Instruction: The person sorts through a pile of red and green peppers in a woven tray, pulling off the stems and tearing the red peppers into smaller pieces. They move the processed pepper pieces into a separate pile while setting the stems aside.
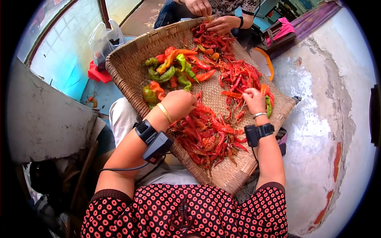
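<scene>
Orange-red and slender, a long pepper (pixel 232 94) lies with one end at the fingers of the right hand (pixel 256 102), which are bent to a narrow gap; whether they grip it, I cannot tell. A light pinch near the stem should suit it, since hard squeezing could crack a dry skin. The left hand (pixel 178 104) is curled over the near pile of red peppers (pixel 206 137), its fingertips drawn in, and whatever they may hold is hidden. Lifting single pods there, rather than raking, would probably keep tangled stems from dragging neighbours along. Just right of the right hand sits a green pepper (pixel 269 106). Plump green and orange peppers (pixel 162 75) lie apart at the left, and more red ones (pixel 240 75) spread farther off, all inside the woven basket (pixel 131 85). At its far end, a co-worker's hands (pixel 223 24) reach in, so leaving them room seems wise.
</scene>
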The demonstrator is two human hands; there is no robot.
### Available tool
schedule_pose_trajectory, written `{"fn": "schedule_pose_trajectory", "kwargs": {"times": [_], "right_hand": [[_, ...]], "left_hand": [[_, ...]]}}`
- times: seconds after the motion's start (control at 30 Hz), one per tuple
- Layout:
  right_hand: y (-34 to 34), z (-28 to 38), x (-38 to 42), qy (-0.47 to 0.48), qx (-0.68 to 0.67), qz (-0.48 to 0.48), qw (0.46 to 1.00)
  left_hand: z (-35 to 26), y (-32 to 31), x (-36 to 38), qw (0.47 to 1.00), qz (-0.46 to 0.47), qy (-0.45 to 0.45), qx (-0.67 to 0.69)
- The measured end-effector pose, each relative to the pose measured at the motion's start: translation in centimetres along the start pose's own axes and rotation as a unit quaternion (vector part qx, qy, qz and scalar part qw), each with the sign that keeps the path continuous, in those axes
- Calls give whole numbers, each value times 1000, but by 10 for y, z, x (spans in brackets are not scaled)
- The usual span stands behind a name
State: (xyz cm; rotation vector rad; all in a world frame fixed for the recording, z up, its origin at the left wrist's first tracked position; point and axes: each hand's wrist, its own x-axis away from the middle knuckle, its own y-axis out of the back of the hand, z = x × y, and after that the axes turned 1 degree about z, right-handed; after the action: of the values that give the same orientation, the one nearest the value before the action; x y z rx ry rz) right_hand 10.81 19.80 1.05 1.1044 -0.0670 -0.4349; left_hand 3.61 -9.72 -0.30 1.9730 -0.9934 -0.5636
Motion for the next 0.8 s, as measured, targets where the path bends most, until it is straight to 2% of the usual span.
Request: {"fn": "schedule_pose_trajectory", "kwargs": {"times": [0.13,0.2,0.23,0.3,0.37,0.4,0.47,0.5,0.57,0.63,0.8], "right_hand": [[-19,25,19,65,23,148,987],[-29,33,25,85,-31,190,978],[-31,39,27,98,-42,213,971],[-32,53,31,110,-56,239,963],[-28,66,35,144,58,311,938],[-25,71,38,142,56,312,938],[-18,80,47,188,145,352,906],[-15,85,49,163,149,381,898],[-17,85,60,184,117,372,902],[-21,82,66,205,80,363,905],[-35,70,67,168,73,319,930]], "left_hand": [[-5,4,0,1000,6,7,-13],[-6,5,1,997,-66,-14,31],[-5,4,0,997,-64,-11,31],[-2,2,-4,976,-148,-37,156],[-1,3,-5,979,-148,-19,142],[-2,4,-5,981,-149,-5,127],[-4,5,-2,983,-140,3,121],[-4,6,-2,990,-115,2,78],[-6,7,1,997,-72,13,32],[-4,6,0,996,-77,13,42],[-4,5,1,997,-71,13,35]]}}
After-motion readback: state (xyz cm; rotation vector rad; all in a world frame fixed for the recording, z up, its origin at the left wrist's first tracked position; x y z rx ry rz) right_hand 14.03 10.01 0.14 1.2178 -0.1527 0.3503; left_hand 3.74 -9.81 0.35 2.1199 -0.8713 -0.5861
